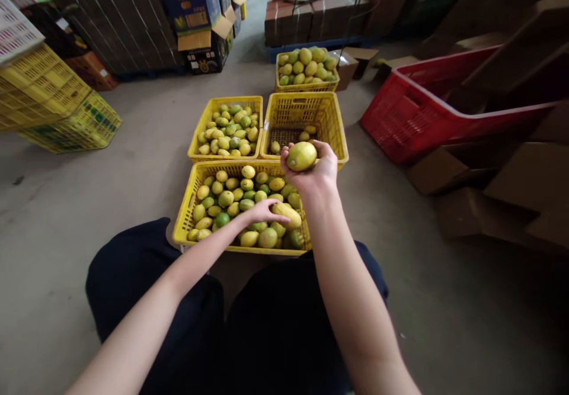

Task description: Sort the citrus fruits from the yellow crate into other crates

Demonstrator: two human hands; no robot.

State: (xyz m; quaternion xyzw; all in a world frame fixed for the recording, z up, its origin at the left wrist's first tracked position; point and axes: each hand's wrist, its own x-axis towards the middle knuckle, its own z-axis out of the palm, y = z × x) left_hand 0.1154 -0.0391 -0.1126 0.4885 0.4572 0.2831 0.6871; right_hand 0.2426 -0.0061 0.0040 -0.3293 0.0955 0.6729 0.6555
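My right hand (323,169), palm up, holds a large yellow lemon (301,156) over the near edge of the back right yellow crate (336,124). Lower down, my left hand (262,211) has its thumb and fingers around a long yellow lemon (288,215) above the front yellow crate (182,220). That crate is full of yellow and green lemons (226,198). Only a few lemons (310,129) show on the floor of the back right crate; my right hand hides part of it. Many more lemons fill the back left crate (198,125).
Behind these stands another yellow crate (306,87) heaped with lemons. To the right is a red crate (391,119) with cardboard boxes (448,167) around it. Stacked yellow crates (48,87) are at the left. Printed cartons (191,4) and bundled cardboard (288,22) stand farther back.
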